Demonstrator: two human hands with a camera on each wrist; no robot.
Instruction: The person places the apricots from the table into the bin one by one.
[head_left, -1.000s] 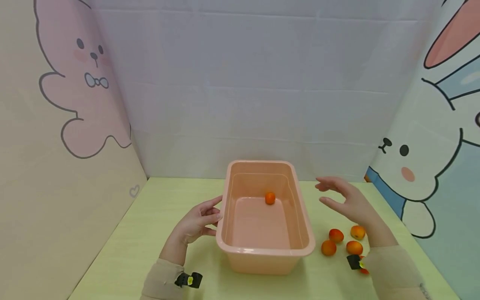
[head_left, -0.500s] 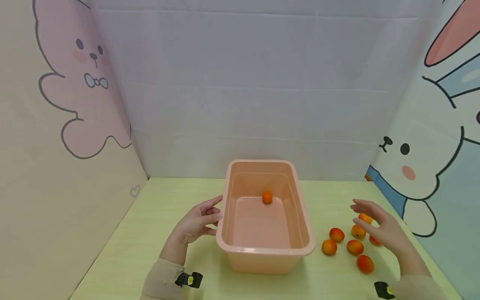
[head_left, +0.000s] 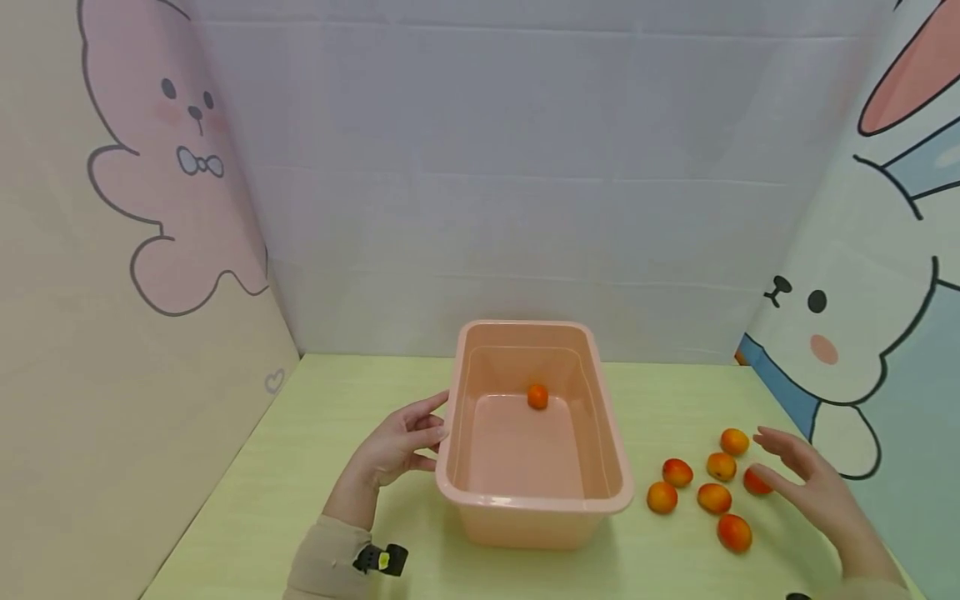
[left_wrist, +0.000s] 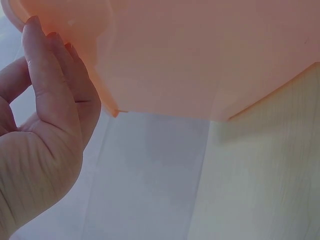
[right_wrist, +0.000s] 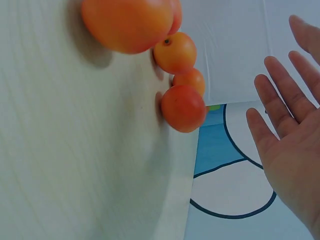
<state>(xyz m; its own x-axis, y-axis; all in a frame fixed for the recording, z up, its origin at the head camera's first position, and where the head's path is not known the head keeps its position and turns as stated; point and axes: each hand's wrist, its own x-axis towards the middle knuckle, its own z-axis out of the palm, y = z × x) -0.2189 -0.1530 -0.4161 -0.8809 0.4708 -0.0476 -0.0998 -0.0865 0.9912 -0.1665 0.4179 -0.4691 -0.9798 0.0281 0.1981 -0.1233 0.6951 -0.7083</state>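
A pale pink plastic bin (head_left: 525,502) stands in the middle of the table, with one small orange-red fruit (head_left: 537,397) near its far end. My left hand (head_left: 396,443) touches the bin's left side, its fairly straight fingers lying along the outer wall under the rim in the left wrist view. Several smooth, tomato-like orange-red fruits lie loose right of the bin. My right hand (head_left: 806,483) hovers at their right side with relaxed, spread fingers and holds nothing. Its thumb overlaps a red fruit (head_left: 756,481) in the head view, while the right wrist view shows a gap between them.
The pale yellow-green table (head_left: 352,383) ends at a white back sheet (head_left: 487,208). Side panels carry a pink bear drawing (head_left: 165,192) at left and a white rabbit drawing (head_left: 840,333) at right. The nearest loose fruit (head_left: 734,533) lies toward the front.
My right hand has moved from beside the bin's far right side to the right and nearer, past the loose fruits, uncovering several of them. The left hand stays at the bin.
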